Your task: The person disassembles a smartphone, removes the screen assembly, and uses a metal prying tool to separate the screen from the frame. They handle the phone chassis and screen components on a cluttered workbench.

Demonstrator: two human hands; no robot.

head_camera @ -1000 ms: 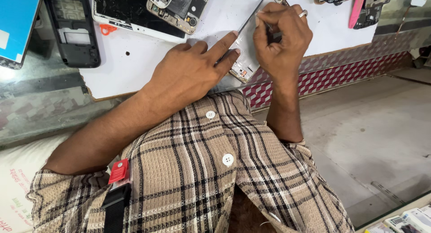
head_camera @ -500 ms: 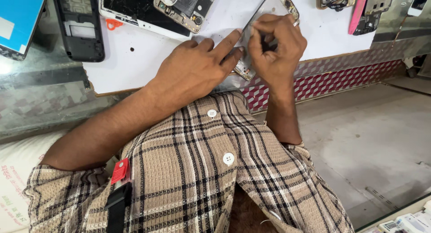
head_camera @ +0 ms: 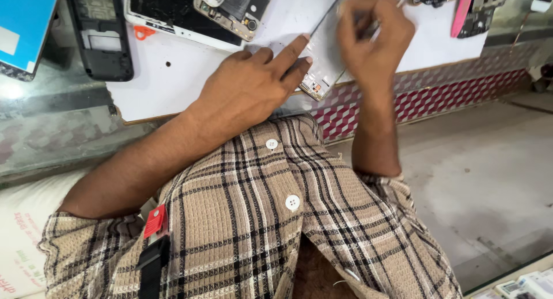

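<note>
White board [head_camera: 190, 86] covers the bench top in the head view, opened phones lying along its far edge. At the near edge, the left hand [head_camera: 247, 89] presses a thin phone panel [head_camera: 325, 63] down with its fingers; the right hand [head_camera: 374, 37] pinches a slim tool over it. Overhanging that edge, the panel could likely flex or crack if levered hard.

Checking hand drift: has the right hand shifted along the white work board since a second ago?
Cannot tell: the right hand sits at the same spot over the white work board; the camera moved.

A phone repair shop: opened handsets [head_camera: 222, 11] and bare phone frames [head_camera: 101, 37] litter the white worktop [head_camera: 178, 86].
</note>
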